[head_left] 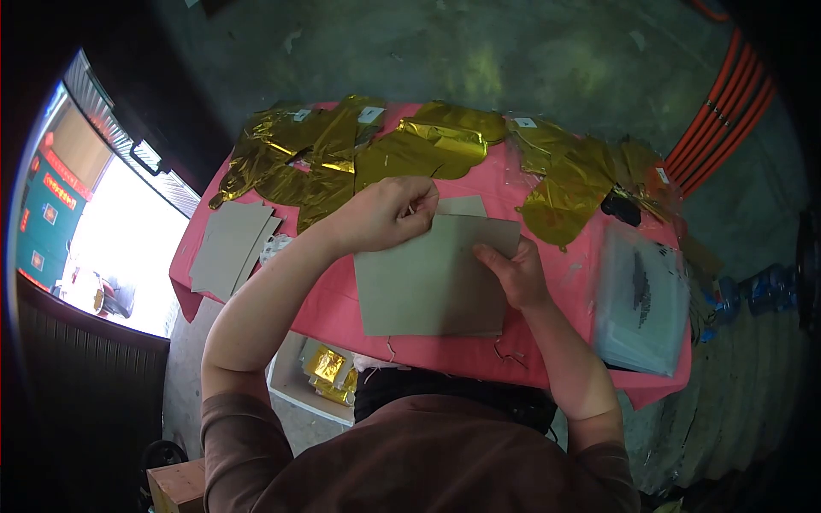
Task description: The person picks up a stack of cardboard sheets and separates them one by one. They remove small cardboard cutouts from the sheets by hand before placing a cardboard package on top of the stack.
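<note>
Gripping grey card [428, 286] by right edge: right hand [518, 272] | curled closed at its top left: left hand [393, 214]

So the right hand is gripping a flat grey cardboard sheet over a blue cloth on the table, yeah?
Not blue: the head view shows a pink cloth on the table. The right hand is gripping a flat grey cardboard sheet over it.

A table draped in a pink cloth [325, 316]. Gold foil pieces [428, 154], some with white labels [370, 114], lie along the far side; overlapping grey cards [224, 248] occupy the left end, stacked clear bags [637, 308] the right.
</note>
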{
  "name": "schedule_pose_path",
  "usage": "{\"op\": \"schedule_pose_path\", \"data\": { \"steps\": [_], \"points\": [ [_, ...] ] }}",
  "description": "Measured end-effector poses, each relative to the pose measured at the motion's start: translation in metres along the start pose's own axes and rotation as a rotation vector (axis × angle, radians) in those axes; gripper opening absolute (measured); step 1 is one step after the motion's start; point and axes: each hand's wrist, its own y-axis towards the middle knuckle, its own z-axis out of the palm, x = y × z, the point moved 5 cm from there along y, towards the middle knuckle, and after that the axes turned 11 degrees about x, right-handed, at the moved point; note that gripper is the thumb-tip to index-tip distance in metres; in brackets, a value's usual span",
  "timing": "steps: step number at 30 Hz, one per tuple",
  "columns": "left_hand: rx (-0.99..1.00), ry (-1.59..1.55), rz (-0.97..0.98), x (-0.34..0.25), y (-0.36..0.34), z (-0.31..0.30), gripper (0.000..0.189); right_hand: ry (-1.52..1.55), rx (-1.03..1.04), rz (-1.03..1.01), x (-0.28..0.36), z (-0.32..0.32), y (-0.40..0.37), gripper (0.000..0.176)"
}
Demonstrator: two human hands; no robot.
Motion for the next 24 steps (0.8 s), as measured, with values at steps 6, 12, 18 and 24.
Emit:
{"op": "schedule_pose_path", "data": {
  "steps": [6,12,18,24],
  "points": [
    [0.022,0.021,-0.271,0.008,-0.009,-0.017,0.007,0.028,-0.016,-0.013,-0.003,-0.006,-0.001,0.010],
    [0.036,-0.065,-0.195,0.003,-0.007,-0.019,0.012,0.005,0.003,0.004,-0.004,-0.001,0.000,0.013],
    [0.086,-0.049,-0.129,-0.006,-0.001,-0.018,0.011,-0.045,-0.004,-0.013,-0.001,0.000,0.000,0.015],
    [0.150,0.222,-0.095,-0.016,0.006,-0.018,0.011,-0.044,-0.024,0.041,-0.001,0.000,0.000,0.014]
  ]
}}
